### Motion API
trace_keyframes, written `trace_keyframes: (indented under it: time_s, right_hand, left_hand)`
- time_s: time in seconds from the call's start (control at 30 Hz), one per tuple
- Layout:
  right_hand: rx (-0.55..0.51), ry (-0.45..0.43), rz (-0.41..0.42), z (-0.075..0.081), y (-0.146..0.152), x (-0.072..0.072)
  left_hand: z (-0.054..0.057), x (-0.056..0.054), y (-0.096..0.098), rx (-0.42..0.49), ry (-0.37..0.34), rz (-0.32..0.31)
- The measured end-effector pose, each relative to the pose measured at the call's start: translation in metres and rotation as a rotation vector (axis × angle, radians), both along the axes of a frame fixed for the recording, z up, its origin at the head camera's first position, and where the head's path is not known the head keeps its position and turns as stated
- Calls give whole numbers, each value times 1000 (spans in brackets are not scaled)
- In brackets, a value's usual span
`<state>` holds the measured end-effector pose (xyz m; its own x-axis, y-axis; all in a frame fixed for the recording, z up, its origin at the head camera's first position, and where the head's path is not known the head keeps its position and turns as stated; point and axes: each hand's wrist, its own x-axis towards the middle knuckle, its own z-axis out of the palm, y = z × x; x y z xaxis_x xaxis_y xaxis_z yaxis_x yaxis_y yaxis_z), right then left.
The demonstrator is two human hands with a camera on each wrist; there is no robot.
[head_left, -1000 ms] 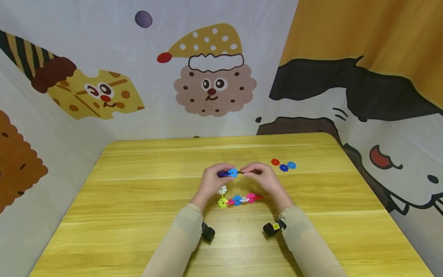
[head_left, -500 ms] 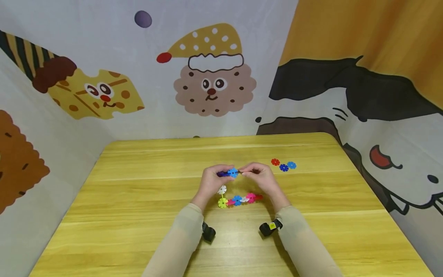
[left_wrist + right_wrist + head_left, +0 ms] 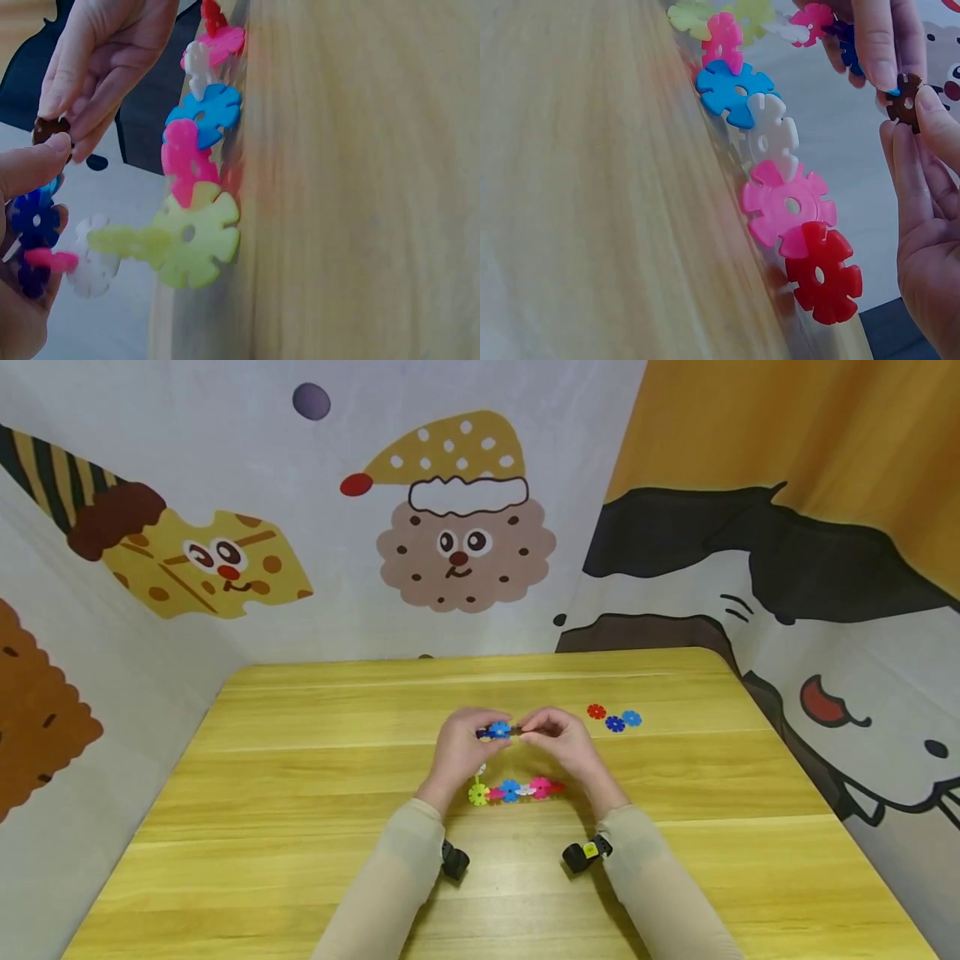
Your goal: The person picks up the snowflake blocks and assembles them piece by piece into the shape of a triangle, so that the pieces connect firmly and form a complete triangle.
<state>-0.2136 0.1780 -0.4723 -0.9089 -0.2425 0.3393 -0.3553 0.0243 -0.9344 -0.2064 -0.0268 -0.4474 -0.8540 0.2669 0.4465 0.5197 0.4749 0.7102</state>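
A chain of notched interlocking plastic discs curves from the tabletop up into both hands. My left hand (image 3: 455,750) grips its raised end, around the dark blue discs (image 3: 35,219) and a light blue disc (image 3: 499,729). Between the thumb and fingers of my right hand (image 3: 567,745) is a brown disc (image 3: 904,103), right at the light blue one. Lower down, the chain continues through a pink disc (image 3: 51,260), a white disc (image 3: 94,256) and yellow discs (image 3: 202,240). Its far end is a red disc (image 3: 825,274) slotted into a pink disc (image 3: 789,204).
Loose discs lie on the wooden table (image 3: 300,827) beyond my right hand: a red disc (image 3: 596,712), a dark blue disc (image 3: 615,724) and a light blue disc (image 3: 632,718). A cartoon-printed curtain (image 3: 285,468) hangs behind the table.
My left hand has tilted and risen slightly, and the light blue disc has turned with it. The lower chain has shifted a little left. My right hand keeps its pinch on the brown disc.
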Motion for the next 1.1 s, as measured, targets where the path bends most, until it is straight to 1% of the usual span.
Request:
trace_keyframes:
  time_s: [0.13,0.2,0.27,0.37,0.5,0.63,0.7,0.9,1.0,1.1]
  right_hand:
    - [7,12,22,-2,1,0]
    - [14,13,19,-2,4,1]
    - [27,13,-1,-2,9,2]
    - [81,14,-63,7,21,10]
    - [169,-22,-162,23,43,21]
    - [241,-78,-259,26,69,24]
    - [271,-99,-305,21,84,21]
    - [421,-134,-424,-6,125,10]
    - [467,-146,-463,-10,139,7]
    - [498,-158,-480,-10,147,6]
  left_hand:
    - [-1,0,1,17,49,-18]
    - [-4,-1,2,24,53,-12]
    - [-5,-1,1,25,48,-2]
    - [-7,-2,1,25,30,11]
    - [-8,-2,0,36,14,11]
    - [-8,-3,-1,41,17,9]
    - [-8,-4,-1,41,18,7]
    - [-8,-4,-1,32,27,-2]
    - [-7,-4,0,30,24,-8]
    - [-6,-3,0,29,16,-10]
